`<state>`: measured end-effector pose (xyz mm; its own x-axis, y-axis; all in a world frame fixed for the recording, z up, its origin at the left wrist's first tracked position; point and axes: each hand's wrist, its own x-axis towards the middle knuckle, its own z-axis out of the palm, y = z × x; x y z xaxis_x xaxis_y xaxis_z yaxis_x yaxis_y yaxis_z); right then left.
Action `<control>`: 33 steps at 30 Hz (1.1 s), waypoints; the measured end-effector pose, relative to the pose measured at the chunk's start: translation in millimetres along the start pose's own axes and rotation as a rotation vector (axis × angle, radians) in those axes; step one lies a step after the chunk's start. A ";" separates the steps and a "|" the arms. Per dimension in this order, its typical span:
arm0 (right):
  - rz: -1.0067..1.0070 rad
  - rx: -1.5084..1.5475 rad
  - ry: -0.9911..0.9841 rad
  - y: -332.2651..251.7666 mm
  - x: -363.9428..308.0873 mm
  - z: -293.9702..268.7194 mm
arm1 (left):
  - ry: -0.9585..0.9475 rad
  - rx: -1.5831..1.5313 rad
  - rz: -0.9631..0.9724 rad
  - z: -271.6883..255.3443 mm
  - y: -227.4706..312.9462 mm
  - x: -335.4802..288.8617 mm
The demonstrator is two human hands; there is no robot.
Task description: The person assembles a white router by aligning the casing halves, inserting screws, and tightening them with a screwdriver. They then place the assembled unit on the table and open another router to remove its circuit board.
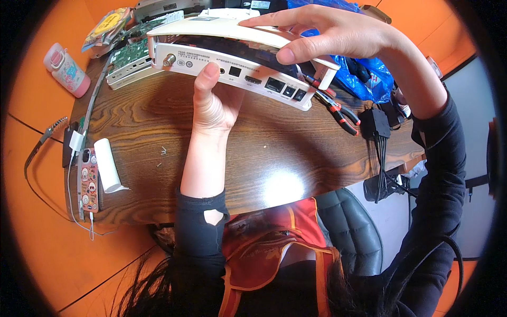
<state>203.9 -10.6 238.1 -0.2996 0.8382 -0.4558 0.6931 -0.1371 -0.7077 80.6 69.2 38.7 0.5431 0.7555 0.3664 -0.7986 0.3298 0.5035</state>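
A white set-top box (211,71) is held up over the table, its back panel with a row of sockets facing me. Its curved top cover (211,27) stands partly lifted off the base, with a dark gap between them. My left hand (215,100) is closed on the base from below, its thumb pressed against the back panel; its other fingers are hidden beneath. Above, my right hand (332,37) grips the cover, thumb at the near edge and a forefinger stretched across the top.
Red-and-black pliers (340,113) and a black cable bundle (376,129) lie right, near a blue plastic bag (369,79). Small screws (163,151) are on the wooden table (253,140). Left are a phone (90,182), a white roll (108,166), a pink bottle (67,71) and green circuit boards (129,57).
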 end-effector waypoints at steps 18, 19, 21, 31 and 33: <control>-0.286 -0.296 0.368 63.0 28.4 24.3 | 0.029 0.061 0.050 3.0 1.4 -0.7; -0.336 -0.371 0.392 66.3 31.9 22.7 | 0.034 0.030 0.025 2.9 1.4 -0.6; -0.249 -0.323 0.380 70.3 30.6 21.3 | 0.017 0.020 0.037 2.5 1.4 -0.3; 0.017 -0.071 0.175 19.9 6.0 15.7 | 0.009 0.032 0.011 1.8 -0.1 0.4; -0.112 -0.122 0.250 35.3 17.8 22.9 | 0.002 0.007 0.000 2.3 0.1 0.1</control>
<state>208.0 -12.6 192.7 -0.2190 0.9505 -0.2206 0.7429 0.0158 -0.6692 81.2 68.1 40.5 0.5425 0.7566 0.3650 -0.7967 0.3256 0.5092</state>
